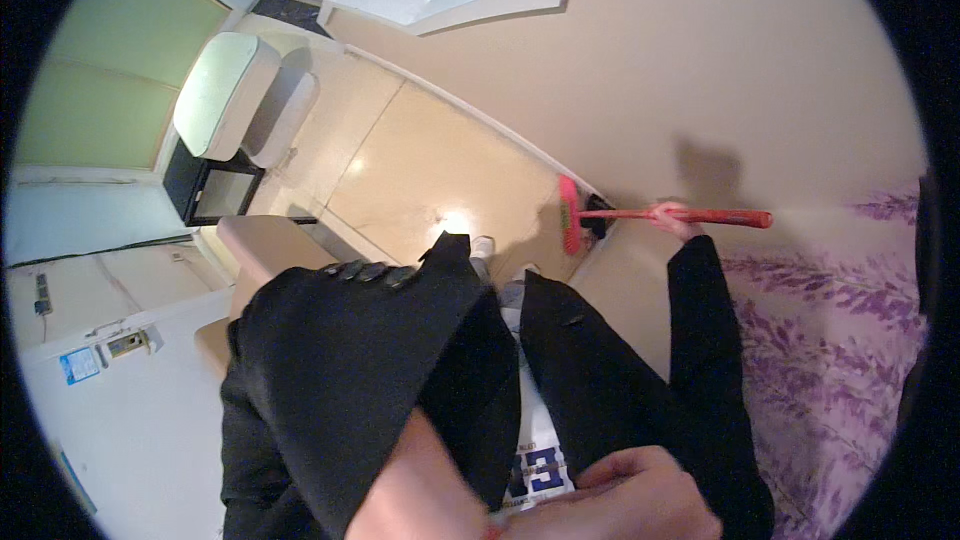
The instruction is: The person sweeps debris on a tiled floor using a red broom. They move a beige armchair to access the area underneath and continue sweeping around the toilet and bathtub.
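My right hand (673, 219) grips the red handle of a broom (750, 219) near the wall at the right. The broom's pink-red head (570, 216) is low by the floor corner, beside a dark object (596, 214) that it partly hides. Across the bottom of the view, my left hand (630, 499) is held close to my chest with its fingers curled, over a white shirt (541, 420) bearing letters. Whether those fingers pinch the edge of my black jacket (352, 360) cannot be made out.
Pale floor tiles (420, 157) run along a beige wall (675, 75). At the upper left are a white rounded piece of furniture (225, 97) and a black-framed unit (225, 187). A beige padded seat (270, 244) stands left of me, near a white door (150, 420).
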`<control>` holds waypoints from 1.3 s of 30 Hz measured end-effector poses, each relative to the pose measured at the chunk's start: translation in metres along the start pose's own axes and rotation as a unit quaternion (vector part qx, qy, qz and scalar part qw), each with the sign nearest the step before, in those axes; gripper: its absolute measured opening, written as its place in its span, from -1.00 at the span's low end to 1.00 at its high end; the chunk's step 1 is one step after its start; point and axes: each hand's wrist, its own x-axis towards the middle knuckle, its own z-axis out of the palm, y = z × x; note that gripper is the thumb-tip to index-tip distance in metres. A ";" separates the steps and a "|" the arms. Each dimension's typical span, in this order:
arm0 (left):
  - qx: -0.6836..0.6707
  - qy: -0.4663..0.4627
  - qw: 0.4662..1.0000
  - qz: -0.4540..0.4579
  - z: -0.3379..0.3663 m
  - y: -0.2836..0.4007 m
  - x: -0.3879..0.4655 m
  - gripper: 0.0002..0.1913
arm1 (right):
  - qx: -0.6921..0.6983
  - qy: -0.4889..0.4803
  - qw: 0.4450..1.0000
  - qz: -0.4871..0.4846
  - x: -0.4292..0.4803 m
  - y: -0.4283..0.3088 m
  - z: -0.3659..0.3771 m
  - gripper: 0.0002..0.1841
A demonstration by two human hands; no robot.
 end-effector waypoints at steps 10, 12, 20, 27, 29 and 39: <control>0.319 -0.065 0.931 -0.162 0.004 -0.122 -0.014 -0.87 | 0.086 0.105 0.989 0.060 -0.021 0.037 -0.082 -0.70; 0.392 0.000 0.869 -0.304 0.033 -0.195 -0.065 -0.85 | 0.175 0.194 0.965 0.031 -0.010 0.032 -0.071 -0.68; 0.297 -0.038 0.774 -0.557 0.100 -0.267 -0.178 -0.70 | 0.159 0.259 0.952 -0.026 -0.008 0.007 -0.088 -0.72; 0.224 -0.022 0.776 -0.589 0.125 -0.267 -0.172 -0.57 | 0.152 0.178 0.972 -0.002 0.005 0.000 -0.093 -0.72; 0.230 -0.022 0.790 -0.568 0.125 -0.266 -0.170 -0.57 | 0.166 0.237 0.957 0.012 0.007 0.003 -0.097 -0.71; 0.225 0.021 0.800 -0.557 0.143 -0.276 -0.194 -0.60 | 0.140 0.373 0.917 0.037 0.010 0.012 -0.098 -0.75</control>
